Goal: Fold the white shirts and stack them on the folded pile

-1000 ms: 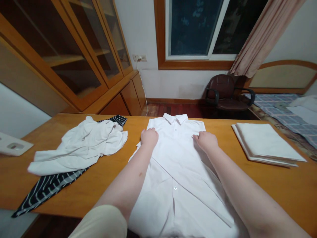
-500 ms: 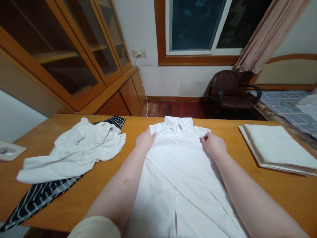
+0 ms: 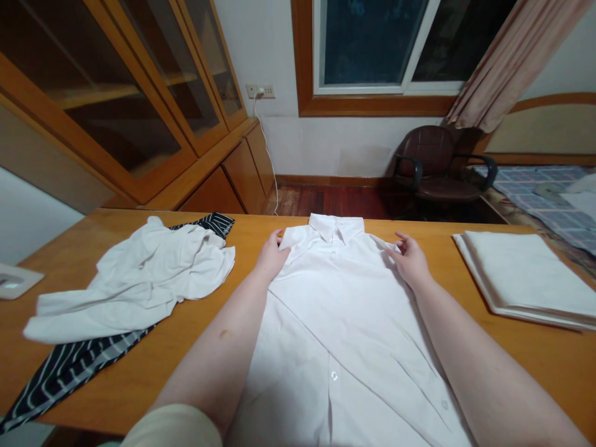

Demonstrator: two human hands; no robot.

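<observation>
A white collared shirt (image 3: 335,298) lies front up on the wooden table, its collar at the far edge and its lower part running out of view towards me. My left hand (image 3: 272,256) rests at the shoulder on the shirt's left side, thumb and fingers apart. At the opposite shoulder is my right hand (image 3: 411,259), also open, with its thumb by the fabric and the other fingers lifted away. Diagonal creases cross the shirt's front, and a few buttons show.
On the left, a crumpled white garment (image 3: 135,279) lies over a black-and-white striped cloth (image 3: 88,366). A folded white stack (image 3: 521,273) sits on the table's (image 3: 433,323) right side. Beyond the far edge stand a brown armchair (image 3: 428,161) and a glass-door cabinet (image 3: 186,149).
Both hands have loosened from their pinch on the shirt's shoulders, and their fingers have spread outward. The shirt lies almost as before; the view has shifted slightly.
</observation>
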